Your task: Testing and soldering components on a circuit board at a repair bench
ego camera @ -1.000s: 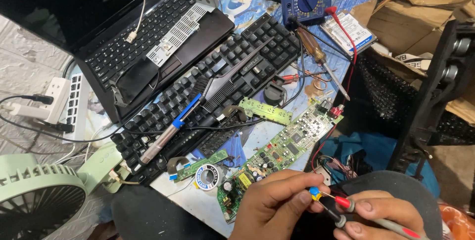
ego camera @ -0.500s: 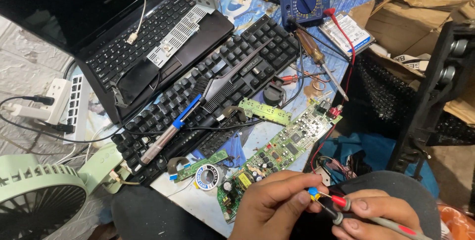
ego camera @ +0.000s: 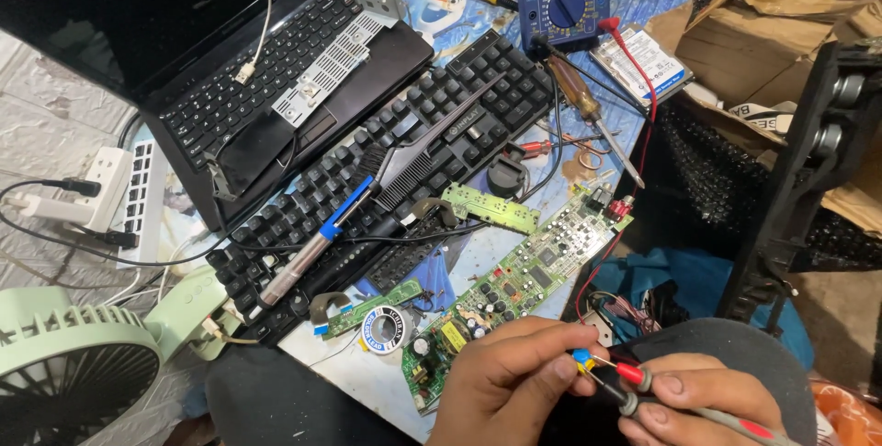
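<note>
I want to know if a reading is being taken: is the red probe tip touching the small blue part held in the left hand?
Touching. The head view shows the red probe tip meeting the blue part pinched by the left hand.

A black laptop (ego camera: pixel 276 69), black keyboard (ego camera: pixel 386 180), soldering iron (ego camera: pixel 312 248), green fan (ego camera: pixel 64 372) and solder spool (ego camera: pixel 384 328) crowd the table.

Around the circuit board (ego camera: pixel 514 285) little room is free: keyboard (ego camera: pixel 386 170) blocks above-left, solder reel (ego camera: pixel 386 327) left, black frame (ego camera: pixel 808 161) right.
</note>
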